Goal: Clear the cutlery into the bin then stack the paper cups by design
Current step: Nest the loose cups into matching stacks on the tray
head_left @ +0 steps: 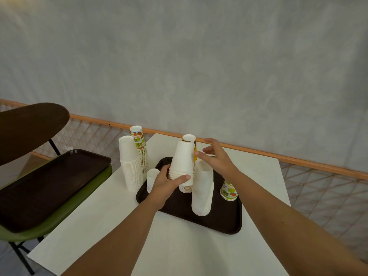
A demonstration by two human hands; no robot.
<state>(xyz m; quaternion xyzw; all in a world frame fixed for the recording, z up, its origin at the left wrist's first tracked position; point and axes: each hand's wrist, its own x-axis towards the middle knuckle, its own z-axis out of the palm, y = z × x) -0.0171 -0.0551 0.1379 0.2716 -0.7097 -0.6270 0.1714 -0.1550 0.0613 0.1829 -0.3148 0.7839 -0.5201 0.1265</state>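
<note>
Now the left hand [167, 184] has its fingers [184, 177] wrapped around the lower rims of a white stack [182, 162], upside down and held above the brown tray [223, 218] in the middle of the desk [159, 246]. Right hand [216, 158] is up beside it, fingers spread wide and holding nothing, the fingertips just by the top of that white stack and by a yellow stack [189, 138] poking up behind it. Whether they touch, I cannot tell.

On the tray, a taller white pile [202, 188] stands inverted just right of the held one, and a short white cup [152, 179] sits at the tray's left rim, partly behind the left hand. A single fruit-print cup [228, 191] stands upside down at the tray's right rim.

Off the tray, toward the desk's far left corner, a tall white tower [130, 164] stands with a fruit-print tower [140, 148] right behind it, close together.

Left of the desk, a second tray [49, 188] lies on a green chair [59, 220].
</note>
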